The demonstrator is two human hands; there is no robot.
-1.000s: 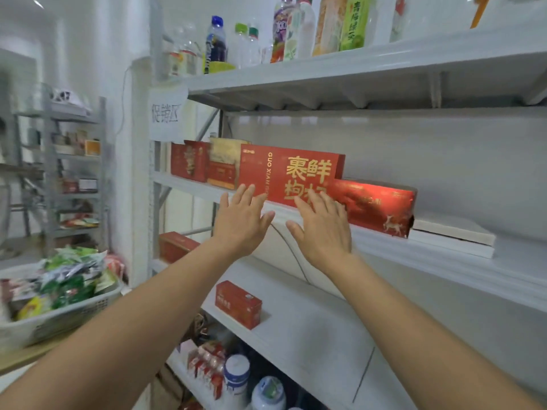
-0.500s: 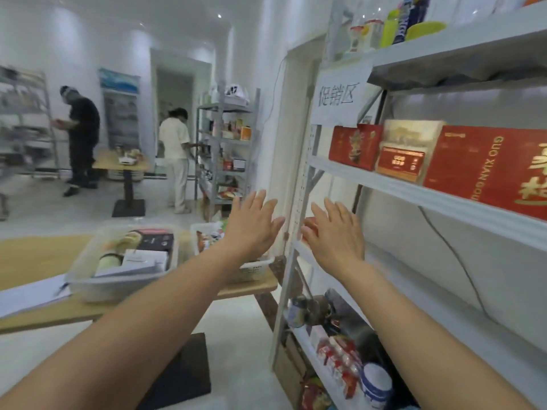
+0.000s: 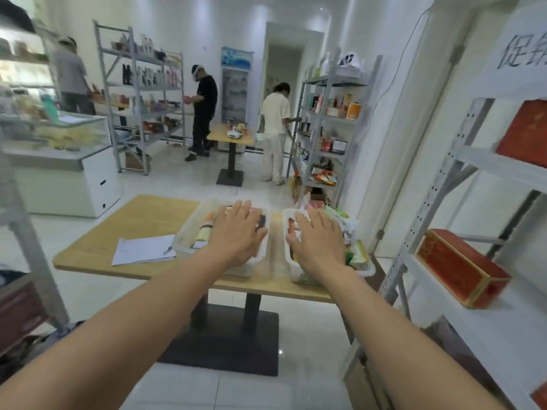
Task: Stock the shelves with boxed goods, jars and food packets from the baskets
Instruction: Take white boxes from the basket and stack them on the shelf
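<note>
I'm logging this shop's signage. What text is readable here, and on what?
"促", then a character cut off by the frame edge: white paper sign on the right shelf.
Lower red box, upper red box: print blurred, unreadable.
Fridge banner, papers: too small to read.

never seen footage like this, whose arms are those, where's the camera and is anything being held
There is no machine here: a person wears one wide-angle camera on the head, so the picture looks forward and down along their two bare arms. The left hand and right hand are spread flat with straight fingers; neither has a grip on anything. Ahead stands a wooden table carrying two plastic baskets: the left basket holds a bottle and other goods, the right basket food packets. Loose papers with a pen lie on the table's left part. On the right is the shelf rack, with a red box on it.
</note>
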